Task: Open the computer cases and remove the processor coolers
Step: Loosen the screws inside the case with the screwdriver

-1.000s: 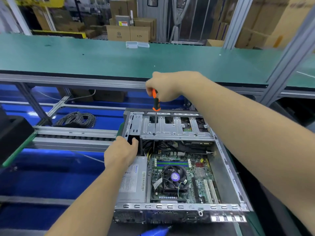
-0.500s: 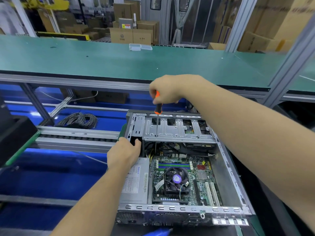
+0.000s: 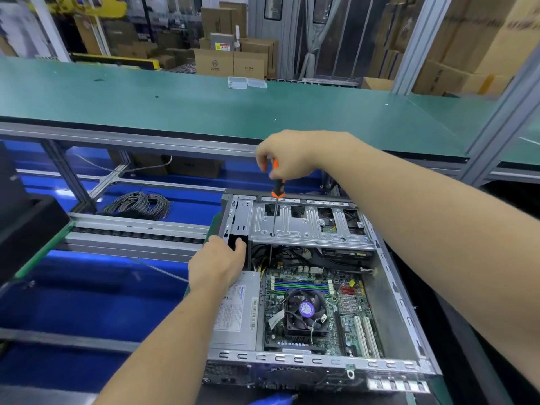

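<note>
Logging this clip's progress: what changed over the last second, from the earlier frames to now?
Hardly anything. The right hand still grips the orange screwdriver, tip on the drive cage; the left hand still holds the case corner. The processor cooler remains mounted. Only the camera shifted slightly.

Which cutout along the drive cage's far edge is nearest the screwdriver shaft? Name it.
The leftmost cutout: the screwdriver shaft passes right across it, while the three others sit farther right along the drive cage.

Orange-and-black screwdriver; grey metal computer case; black cooler, purple label; green bench top
</note>
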### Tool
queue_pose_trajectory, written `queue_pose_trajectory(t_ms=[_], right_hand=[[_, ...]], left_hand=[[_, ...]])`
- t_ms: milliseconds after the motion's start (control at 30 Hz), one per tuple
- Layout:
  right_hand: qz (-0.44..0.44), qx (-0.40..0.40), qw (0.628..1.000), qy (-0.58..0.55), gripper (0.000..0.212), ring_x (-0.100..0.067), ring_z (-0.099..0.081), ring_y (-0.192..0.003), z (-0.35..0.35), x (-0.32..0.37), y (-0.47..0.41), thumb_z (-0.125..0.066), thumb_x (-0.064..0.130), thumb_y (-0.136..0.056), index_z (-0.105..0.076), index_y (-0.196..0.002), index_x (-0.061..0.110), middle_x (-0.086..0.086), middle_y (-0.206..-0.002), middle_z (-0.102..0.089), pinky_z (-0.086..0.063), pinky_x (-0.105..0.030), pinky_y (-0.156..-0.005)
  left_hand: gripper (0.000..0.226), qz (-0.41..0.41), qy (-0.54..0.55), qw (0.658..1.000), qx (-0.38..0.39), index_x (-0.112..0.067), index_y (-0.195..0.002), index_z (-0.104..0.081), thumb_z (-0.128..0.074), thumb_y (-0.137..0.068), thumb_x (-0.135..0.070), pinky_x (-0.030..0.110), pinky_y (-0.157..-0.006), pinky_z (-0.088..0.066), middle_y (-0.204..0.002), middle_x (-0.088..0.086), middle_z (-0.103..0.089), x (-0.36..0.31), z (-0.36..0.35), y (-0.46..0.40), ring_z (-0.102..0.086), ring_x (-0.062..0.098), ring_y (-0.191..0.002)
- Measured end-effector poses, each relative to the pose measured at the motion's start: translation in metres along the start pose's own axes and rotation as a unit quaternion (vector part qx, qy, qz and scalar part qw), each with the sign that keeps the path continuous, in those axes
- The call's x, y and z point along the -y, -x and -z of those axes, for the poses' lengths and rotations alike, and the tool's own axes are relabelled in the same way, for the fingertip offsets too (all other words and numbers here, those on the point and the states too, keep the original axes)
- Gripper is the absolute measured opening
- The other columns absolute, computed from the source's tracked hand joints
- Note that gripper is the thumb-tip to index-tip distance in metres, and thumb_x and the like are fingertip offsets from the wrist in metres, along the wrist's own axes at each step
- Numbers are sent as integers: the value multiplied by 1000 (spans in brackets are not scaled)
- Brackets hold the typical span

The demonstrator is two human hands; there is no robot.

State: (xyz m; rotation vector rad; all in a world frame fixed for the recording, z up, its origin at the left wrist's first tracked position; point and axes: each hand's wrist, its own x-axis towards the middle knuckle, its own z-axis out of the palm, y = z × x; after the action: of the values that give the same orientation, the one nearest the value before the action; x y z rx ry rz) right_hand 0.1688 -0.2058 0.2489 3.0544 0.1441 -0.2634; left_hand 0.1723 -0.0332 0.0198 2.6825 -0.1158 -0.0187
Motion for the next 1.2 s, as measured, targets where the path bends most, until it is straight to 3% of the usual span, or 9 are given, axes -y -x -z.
queue_pose_trajectory(t_ms=[133, 300, 433, 733, 867, 967, 1067, 1100, 1200], right_hand=[[-58, 1, 998, -18, 55, -19, -64, -41, 0, 1, 0, -49, 59, -97, -59, -84, 6, -8, -70, -64, -48, -30, -55], [17, -7, 1000, 9, 18, -26, -67, -81, -1, 0, -2, -65, 34, -90, -66, -84, 17, -2, -84, -70, -55, -36, -72], [-20, -47, 998, -36, 49, -30, -64, -69, -6, -4, -4, -49, 55, -98, -60, -79, 11, -8, -74, -67, -46, -33, -60], [0, 2, 1000, -18, 27, -28, -67, -80, -3, -12, 5, -68, 44, -87, -58, -96, 20, 0, -92, -63, -56, -39, -69], [-10, -27, 999, -16, 51, -29, -64, -74, -2, -4, 2, -50, 65, -93, -60, -92, 16, -4, -84, -64, -49, -35, -65], [-19, -45, 999, 12, 44, -32, -65, -78, -3, -5, 2, -54, 50, -97, -63, -95, 7, -12, -85, -68, -49, -36, -67], [22, 9, 1000, -17, 14, -31, -69, -85, 1, -9, 6, -65, 28, -91, -63, -102, 20, -2, -95, -69, -56, -42, -78], [29, 29, 999, -20, 20, -30, -70, -83, 4, -8, 8, -68, 27, -88, -61, -107, 25, 3, -95, -66, -56, -42, -78], [-16, 23, 1000, -9, 43, -23, -70, -60, 7, -8, 8, -65, 57, -87, -59, -106, 19, 3, -86, -62, -57, -36, -66]], left_hand=[[49, 3, -4, 1000, 8, -11, -98, -47, -35, -95, -59, 34, -66, -41, -80, 2, -54, 0, 0, 0, -56, 27, -75], [49, -2, -7, 1000, 5, -12, -97, -45, -34, -95, -59, 34, -64, -40, -79, 2, -55, 0, 0, 0, -55, 26, -74], [50, -1, -3, 1000, 3, -12, -96, -46, -33, -95, -59, 34, -62, -40, -72, -1, -49, -1, 0, 0, -55, 24, -69], [51, 3, -2, 1000, -2, -12, -96, -48, -32, -95, -60, 34, -62, -39, -71, -2, -50, -1, 0, 0, -54, 22, -67], [50, 8, -1, 1000, -1, -12, -95, -46, -32, -95, -60, 33, -61, -39, -70, -2, -48, -1, 0, 0, -50, 19, -63], [51, 8, 1, 1000, -1, -12, -95, -47, -32, -95, -61, 33, -60, -38, -70, -2, -49, 0, 0, 0, -49, 18, -62], [51, 3, 2, 1000, 2, -12, -96, -48, -33, -95, -60, 34, -62, -39, -72, -2, -50, 0, 0, 0, -53, 21, -67], [51, 3, 4, 1000, 4, -12, -97, -48, -33, -95, -60, 34, -63, -39, -72, -2, -49, -1, 0, 0, -54, 23, -69], [51, 5, 4, 1000, 6, -11, -99, -49, -33, -95, -60, 34, -64, -39, -71, -3, -48, -1, 1, 0, -54, 24, -70]])
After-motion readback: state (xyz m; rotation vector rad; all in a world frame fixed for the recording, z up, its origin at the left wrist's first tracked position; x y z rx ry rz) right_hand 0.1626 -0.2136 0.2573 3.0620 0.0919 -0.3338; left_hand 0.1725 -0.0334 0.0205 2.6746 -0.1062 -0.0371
